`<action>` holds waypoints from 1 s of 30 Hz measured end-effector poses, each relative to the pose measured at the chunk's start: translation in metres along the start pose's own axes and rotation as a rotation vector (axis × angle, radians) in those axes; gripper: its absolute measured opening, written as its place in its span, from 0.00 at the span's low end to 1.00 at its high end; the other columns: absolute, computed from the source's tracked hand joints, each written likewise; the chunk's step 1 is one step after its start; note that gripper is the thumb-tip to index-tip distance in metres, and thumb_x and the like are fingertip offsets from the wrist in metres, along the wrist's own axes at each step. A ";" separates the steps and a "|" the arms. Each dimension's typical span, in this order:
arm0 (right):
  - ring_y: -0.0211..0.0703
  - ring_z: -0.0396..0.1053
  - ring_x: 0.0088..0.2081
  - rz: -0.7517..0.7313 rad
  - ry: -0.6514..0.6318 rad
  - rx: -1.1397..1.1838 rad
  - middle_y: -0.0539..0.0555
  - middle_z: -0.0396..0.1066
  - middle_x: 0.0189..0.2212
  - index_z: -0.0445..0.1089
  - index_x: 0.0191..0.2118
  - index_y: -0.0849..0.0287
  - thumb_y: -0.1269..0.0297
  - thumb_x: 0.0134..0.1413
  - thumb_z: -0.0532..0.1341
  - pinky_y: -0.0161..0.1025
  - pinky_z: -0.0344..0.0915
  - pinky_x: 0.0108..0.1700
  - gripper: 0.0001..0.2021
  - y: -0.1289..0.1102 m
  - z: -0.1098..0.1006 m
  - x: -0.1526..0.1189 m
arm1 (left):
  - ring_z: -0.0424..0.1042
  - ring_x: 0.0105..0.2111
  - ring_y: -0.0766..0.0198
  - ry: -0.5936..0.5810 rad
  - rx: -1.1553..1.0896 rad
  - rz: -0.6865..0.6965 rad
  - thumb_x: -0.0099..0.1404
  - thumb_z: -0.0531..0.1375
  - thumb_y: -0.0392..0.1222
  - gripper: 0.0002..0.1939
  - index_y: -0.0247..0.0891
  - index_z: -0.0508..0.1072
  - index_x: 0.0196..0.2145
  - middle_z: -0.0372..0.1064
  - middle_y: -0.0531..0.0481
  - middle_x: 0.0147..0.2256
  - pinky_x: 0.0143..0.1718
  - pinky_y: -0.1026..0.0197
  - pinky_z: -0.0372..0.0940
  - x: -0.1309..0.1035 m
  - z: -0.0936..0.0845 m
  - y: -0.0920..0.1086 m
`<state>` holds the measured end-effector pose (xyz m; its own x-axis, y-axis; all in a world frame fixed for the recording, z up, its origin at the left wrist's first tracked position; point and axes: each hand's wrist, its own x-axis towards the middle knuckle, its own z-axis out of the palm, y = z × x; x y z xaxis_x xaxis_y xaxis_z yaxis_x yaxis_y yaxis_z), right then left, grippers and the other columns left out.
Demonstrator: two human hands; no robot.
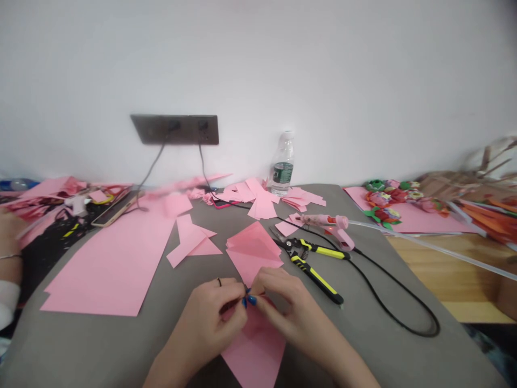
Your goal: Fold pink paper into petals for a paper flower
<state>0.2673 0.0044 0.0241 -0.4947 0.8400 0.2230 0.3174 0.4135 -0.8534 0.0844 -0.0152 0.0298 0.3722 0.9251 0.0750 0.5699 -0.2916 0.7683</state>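
Note:
My left hand (pixel 212 318) and my right hand (pixel 288 307) meet at the front middle of the table, fingertips pinched together. Between them is a sheet of pink paper (pixel 258 353), its lower part spreading below my fingers. Blue nails hide the exact spot being pinched. Just beyond my fingertips lies a small stack of cut pink paper (pixel 254 242). To its right rest pliers (pixel 313 264) with yellow and black handles, jaws pointing left. A pink hot glue gun (pixel 333 223) lies behind them, a long clear glue stick (pixel 424 245) trailing from it.
Large pink sheets (pixel 117 264) cover the left side, with a phone (pixel 115 209) at their back edge. A water bottle (pixel 283 167) stands against the wall among paper scraps. Paper flowers (pixel 383 199) sit at right. Another person's arm (pixel 8 253) shows at far left. The black cord (pixel 388 312) loops rightward.

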 end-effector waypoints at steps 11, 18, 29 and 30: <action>0.41 0.63 0.32 0.054 0.282 0.114 0.51 0.67 0.30 0.67 0.29 0.55 0.62 0.67 0.59 0.35 0.59 0.32 0.12 0.012 -0.070 -0.019 | 0.52 0.22 0.65 0.238 -0.004 -0.105 0.65 0.48 0.36 0.13 0.43 0.49 0.23 0.47 0.57 0.22 0.24 0.61 0.47 -0.016 -0.026 -0.043; 0.41 0.67 0.31 0.029 0.061 0.194 0.51 0.72 0.27 0.72 0.29 0.56 0.66 0.63 0.62 0.37 0.63 0.35 0.09 0.008 -0.040 -0.006 | 0.65 0.28 0.63 -0.017 -0.213 -0.023 0.69 0.54 0.47 0.13 0.40 0.68 0.29 0.65 0.54 0.26 0.30 0.63 0.57 -0.008 -0.009 -0.013; 0.38 0.57 0.25 0.359 0.328 0.161 0.46 0.59 0.22 0.61 0.26 0.55 0.57 0.51 0.64 0.36 0.54 0.28 0.13 0.025 -0.018 0.005 | 0.53 0.20 0.69 0.212 0.002 -0.060 0.73 0.53 0.44 0.15 0.41 0.60 0.27 0.49 0.60 0.22 0.23 0.65 0.48 -0.008 0.008 -0.019; 0.39 0.57 0.26 0.362 0.292 0.158 0.47 0.60 0.22 0.62 0.25 0.56 0.57 0.50 0.63 0.36 0.55 0.28 0.12 0.024 -0.019 0.005 | 0.53 0.20 0.69 0.218 0.012 -0.066 0.73 0.53 0.44 0.15 0.41 0.62 0.28 0.48 0.60 0.21 0.23 0.65 0.48 -0.008 0.009 -0.021</action>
<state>0.2877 0.0255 0.0140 -0.1208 0.9927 0.0019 0.2895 0.0371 -0.9565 0.0759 -0.0188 0.0079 0.1675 0.9726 0.1612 0.5967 -0.2302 0.7688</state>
